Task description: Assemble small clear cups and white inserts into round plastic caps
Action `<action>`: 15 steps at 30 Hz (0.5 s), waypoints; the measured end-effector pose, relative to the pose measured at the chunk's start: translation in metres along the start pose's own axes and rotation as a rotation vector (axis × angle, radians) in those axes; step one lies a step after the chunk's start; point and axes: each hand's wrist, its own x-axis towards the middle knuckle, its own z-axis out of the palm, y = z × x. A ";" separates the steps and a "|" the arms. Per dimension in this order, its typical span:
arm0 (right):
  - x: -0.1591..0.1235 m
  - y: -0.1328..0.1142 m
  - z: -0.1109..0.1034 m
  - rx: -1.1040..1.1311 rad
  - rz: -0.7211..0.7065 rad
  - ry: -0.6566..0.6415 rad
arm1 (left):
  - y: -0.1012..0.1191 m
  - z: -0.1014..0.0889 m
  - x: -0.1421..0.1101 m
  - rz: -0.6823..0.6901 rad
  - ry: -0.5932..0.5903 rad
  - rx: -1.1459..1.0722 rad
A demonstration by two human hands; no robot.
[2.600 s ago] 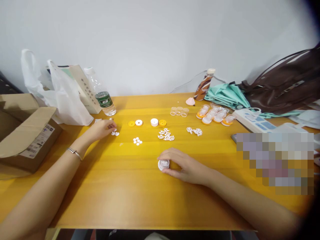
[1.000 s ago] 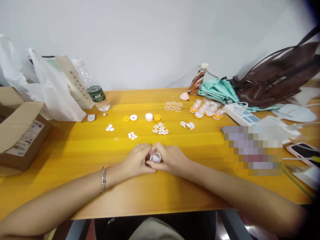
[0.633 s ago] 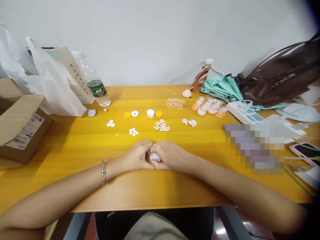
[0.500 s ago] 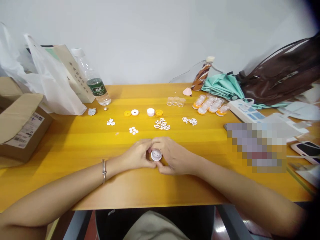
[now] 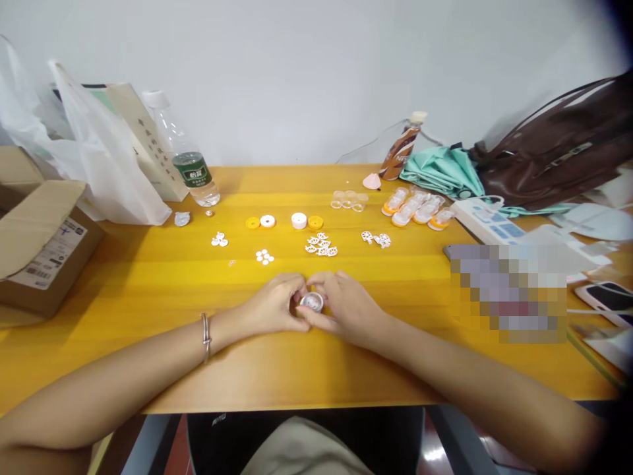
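A small round white plastic case [image 5: 312, 303] with a clear rim and a white patterned insert sits between my hands, low over the near middle of the table. My left hand [image 5: 271, 305] curls around its left side, thumb below and fingers above; its fingertips are partly hidden. From the right, my right hand [image 5: 346, 307] pinches the rim between thumb and forefinger. Beyond my hands lie small white discs [image 5: 264, 257], white spoked wheel pieces [image 5: 322, 245] and a small group of white round pieces [image 5: 219, 239].
Yellow rings [image 5: 315, 222] and white round parts [image 5: 299, 220] stand farther back. Clear rings [image 5: 349, 200] and orange-based clear cases [image 5: 418, 206] lie right of them. A cardboard box [image 5: 44, 257] and water bottle [image 5: 192, 175] stand left; a power strip [image 5: 492, 224] and brown bag [image 5: 558, 152] are right.
My left hand has come from the white pieces at the left to the round case. My right hand gripped the rim, loosened briefly, and now grips it again. The view has shifted.
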 end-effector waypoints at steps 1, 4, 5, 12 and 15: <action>0.000 -0.001 0.000 0.014 -0.016 -0.023 | 0.000 0.000 0.000 -0.002 -0.002 0.002; -0.001 -0.002 -0.002 0.052 -0.075 0.006 | 0.000 0.000 0.000 -0.008 0.006 0.011; 0.000 -0.002 -0.002 0.046 -0.065 0.017 | 0.000 0.001 0.000 -0.005 0.005 0.014; 0.002 -0.003 -0.001 0.000 -0.020 -0.091 | -0.001 0.000 0.000 0.014 0.002 0.027; 0.001 -0.003 -0.001 -0.015 0.004 -0.066 | -0.001 0.000 0.001 0.011 -0.007 0.023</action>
